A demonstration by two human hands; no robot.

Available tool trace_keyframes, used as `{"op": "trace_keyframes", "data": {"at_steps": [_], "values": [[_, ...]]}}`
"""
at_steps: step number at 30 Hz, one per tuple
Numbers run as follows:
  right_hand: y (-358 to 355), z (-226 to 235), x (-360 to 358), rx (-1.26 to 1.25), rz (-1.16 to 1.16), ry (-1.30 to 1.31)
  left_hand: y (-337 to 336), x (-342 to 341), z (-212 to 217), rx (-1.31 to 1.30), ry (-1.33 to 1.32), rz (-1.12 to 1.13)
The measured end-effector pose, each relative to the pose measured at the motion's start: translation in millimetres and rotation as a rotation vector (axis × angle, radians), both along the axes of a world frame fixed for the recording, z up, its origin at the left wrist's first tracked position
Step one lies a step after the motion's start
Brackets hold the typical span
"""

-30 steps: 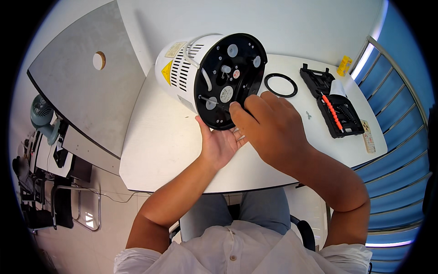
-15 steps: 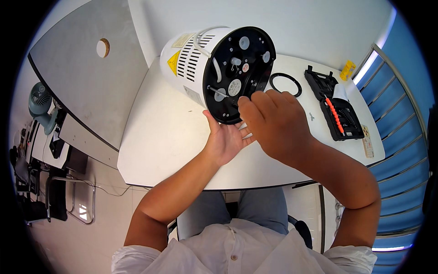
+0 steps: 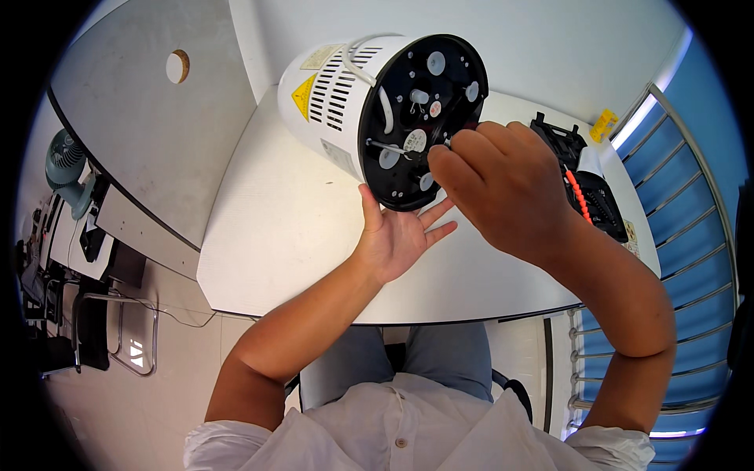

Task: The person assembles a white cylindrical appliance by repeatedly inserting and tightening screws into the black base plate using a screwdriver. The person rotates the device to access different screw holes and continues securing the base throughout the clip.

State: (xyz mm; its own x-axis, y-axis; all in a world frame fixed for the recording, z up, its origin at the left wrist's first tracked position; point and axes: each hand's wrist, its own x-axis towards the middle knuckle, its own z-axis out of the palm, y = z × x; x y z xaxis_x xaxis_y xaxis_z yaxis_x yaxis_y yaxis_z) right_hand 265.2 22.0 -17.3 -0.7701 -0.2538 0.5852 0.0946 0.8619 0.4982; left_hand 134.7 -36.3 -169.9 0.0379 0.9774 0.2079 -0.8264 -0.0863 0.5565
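Note:
A white cylindrical appliance (image 3: 302,64) lies tilted on its side, its black round base (image 3: 471,55) facing right and toward me. Clear round suction feet and a pale hose show on the base. Palm up at the base's lower rim is my left hand (image 3: 393,245), thumb against the edge and fingers spread. My right hand (image 3: 506,192) is closed around the dark handle of a screwdriver (image 3: 386,147). Its metal shaft runs left across the base, with the tip near the left rim. Most of the handle is hidden in my fist.
The appliance is on a white table (image 3: 267,235). At the right lies an opened black tool case (image 3: 558,137) with an orange flexible shaft (image 3: 580,198). A yellow plastic piece (image 3: 603,124) sits behind it. Metal railing (image 3: 687,149) borders the right side; a grey panel (image 3: 133,118) stands left.
The appliance has shifted slightly right and up in view, the screwdriver with it. My right hand has moved right and up, now covering the black ring. My left fingers are spread wider.

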Motion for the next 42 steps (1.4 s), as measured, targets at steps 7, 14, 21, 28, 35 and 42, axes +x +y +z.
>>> {"op": "trace_keyframes", "data": {"at_steps": [7, 14, 21, 28, 35, 42], "values": [[-4.3, 0.0, -1.7, 0.041, -0.010, -0.002, 0.8, 0.3, -3.3, -0.022, -0.026, -0.025], [-10.0, 3.6, -5.2, -0.083, -0.107, 0.013, 2.2, -0.8, -7.8, -0.002, -0.011, -0.050], [-18.8, 0.8, -3.1, -0.600, -0.308, -0.077, 3.4, -2.7, -10.5, -0.009, 0.017, -0.082], [-14.5, 40.1, -13.5, -1.525, -0.461, -0.298, 0.7, 0.2, -8.4, -0.062, 0.039, -0.035], [-12.1, 35.7, -8.8, -1.904, -0.436, -0.287, 5.5, 0.0, -14.4, -0.046, 0.024, -0.030], [-17.8, 13.2, -1.5, -0.980, -0.302, -0.191, 8.2, -1.1, -17.0, -0.033, 0.011, -0.060]]}}
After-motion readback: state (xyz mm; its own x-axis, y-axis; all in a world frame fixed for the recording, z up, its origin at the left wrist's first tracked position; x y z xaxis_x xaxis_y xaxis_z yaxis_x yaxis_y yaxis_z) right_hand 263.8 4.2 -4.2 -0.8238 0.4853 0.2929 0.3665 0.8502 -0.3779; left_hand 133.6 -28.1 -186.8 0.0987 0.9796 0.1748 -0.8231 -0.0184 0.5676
